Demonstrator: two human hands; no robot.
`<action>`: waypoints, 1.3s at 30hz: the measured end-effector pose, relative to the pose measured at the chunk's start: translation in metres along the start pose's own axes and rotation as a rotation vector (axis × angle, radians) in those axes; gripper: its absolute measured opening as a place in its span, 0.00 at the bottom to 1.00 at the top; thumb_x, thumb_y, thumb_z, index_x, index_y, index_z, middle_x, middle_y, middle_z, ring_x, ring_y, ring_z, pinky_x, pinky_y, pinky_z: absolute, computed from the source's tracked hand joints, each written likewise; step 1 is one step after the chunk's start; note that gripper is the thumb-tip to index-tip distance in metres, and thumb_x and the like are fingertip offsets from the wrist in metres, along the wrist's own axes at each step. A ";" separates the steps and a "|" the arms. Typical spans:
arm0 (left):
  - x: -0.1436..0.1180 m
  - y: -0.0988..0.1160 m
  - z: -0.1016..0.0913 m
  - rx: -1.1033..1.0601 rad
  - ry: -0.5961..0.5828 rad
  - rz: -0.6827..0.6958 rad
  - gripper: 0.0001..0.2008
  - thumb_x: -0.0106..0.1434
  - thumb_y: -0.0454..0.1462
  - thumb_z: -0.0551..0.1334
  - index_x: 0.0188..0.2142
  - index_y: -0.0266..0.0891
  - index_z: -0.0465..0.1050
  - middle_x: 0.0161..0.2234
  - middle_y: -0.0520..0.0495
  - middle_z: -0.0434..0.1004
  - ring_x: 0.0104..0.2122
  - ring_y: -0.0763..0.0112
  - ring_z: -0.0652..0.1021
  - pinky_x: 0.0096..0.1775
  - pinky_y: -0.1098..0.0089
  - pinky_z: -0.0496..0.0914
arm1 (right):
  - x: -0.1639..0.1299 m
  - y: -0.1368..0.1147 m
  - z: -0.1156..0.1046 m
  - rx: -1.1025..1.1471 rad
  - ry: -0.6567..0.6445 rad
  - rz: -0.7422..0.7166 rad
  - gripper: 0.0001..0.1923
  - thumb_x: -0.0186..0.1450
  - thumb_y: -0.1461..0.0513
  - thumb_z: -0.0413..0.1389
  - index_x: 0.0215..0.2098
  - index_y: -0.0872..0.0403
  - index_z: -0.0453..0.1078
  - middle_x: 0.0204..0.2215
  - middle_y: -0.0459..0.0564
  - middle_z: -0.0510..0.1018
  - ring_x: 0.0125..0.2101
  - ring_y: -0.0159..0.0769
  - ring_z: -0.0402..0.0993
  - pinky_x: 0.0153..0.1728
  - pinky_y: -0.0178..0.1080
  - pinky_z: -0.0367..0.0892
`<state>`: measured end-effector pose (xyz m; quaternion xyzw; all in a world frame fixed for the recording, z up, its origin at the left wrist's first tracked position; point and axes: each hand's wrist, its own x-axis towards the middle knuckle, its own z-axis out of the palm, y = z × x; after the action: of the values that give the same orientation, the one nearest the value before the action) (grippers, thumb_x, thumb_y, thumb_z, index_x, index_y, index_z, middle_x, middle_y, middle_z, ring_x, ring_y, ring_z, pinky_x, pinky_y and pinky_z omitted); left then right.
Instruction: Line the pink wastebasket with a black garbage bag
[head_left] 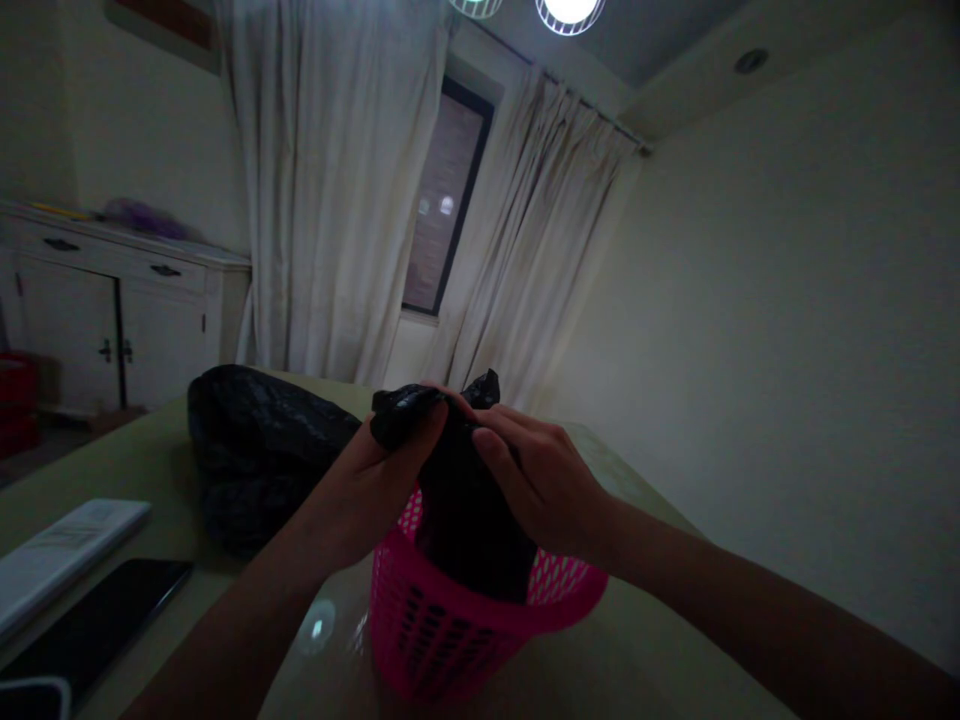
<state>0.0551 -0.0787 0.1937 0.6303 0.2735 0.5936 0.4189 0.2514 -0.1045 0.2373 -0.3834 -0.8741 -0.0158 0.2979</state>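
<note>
Both your hands, left point(375, 470) and right point(540, 480), pinch the black bag point(465, 520) at twelve o'clock above the pink basket point(450, 620), its lower part inside, the rim not yet lined

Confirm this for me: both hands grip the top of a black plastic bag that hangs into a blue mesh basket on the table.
Not quite. The basket is pink, not blue, as the head view shows. The rest holds: the left hand and right hand grip the top of the black plastic bag, which hangs into it on the table.
</note>
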 end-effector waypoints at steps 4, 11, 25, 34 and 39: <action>0.013 -0.008 -0.028 0.158 -0.062 -0.014 0.25 0.68 0.60 0.62 0.41 0.42 0.82 0.36 0.47 0.85 0.35 0.57 0.83 0.36 0.65 0.78 | -0.010 0.022 -0.014 -0.030 0.043 0.048 0.25 0.84 0.51 0.41 0.49 0.52 0.78 0.47 0.52 0.81 0.50 0.40 0.75 0.55 0.45 0.66; 0.058 -0.059 -0.091 0.595 0.125 -0.151 0.28 0.61 0.62 0.57 0.24 0.41 0.74 0.25 0.46 0.79 0.29 0.58 0.77 0.30 0.65 0.69 | -0.069 0.060 -0.037 -0.319 -0.215 0.193 0.32 0.84 0.48 0.35 0.34 0.55 0.71 0.33 0.52 0.77 0.36 0.41 0.68 0.45 0.49 0.61; 0.024 -0.017 -0.042 0.118 0.015 -0.053 0.24 0.64 0.60 0.68 0.41 0.44 0.81 0.38 0.45 0.88 0.39 0.54 0.84 0.42 0.64 0.79 | -0.028 0.046 -0.025 -0.147 -0.246 0.001 0.41 0.68 0.45 0.67 0.71 0.55 0.63 0.66 0.63 0.72 0.62 0.50 0.72 0.62 0.52 0.69; 0.032 -0.037 -0.082 0.542 -0.064 0.040 0.31 0.69 0.56 0.61 0.64 0.41 0.69 0.51 0.37 0.84 0.46 0.50 0.85 0.47 0.53 0.80 | 0.026 0.045 -0.001 -0.520 -0.384 -0.060 0.07 0.74 0.61 0.60 0.49 0.54 0.74 0.38 0.52 0.83 0.38 0.40 0.79 0.40 0.40 0.63; 0.048 -0.076 -0.133 1.287 0.117 -0.028 0.26 0.72 0.47 0.51 0.59 0.34 0.75 0.55 0.22 0.79 0.56 0.29 0.79 0.53 0.39 0.73 | 0.053 0.085 -0.086 -0.342 0.220 0.230 0.11 0.73 0.57 0.58 0.38 0.57 0.75 0.31 0.48 0.78 0.33 0.35 0.71 0.37 0.38 0.59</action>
<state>-0.0562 0.0271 0.1461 0.7186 0.6053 0.3386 -0.0509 0.3247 -0.0314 0.3197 -0.5215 -0.7714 -0.1715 0.3219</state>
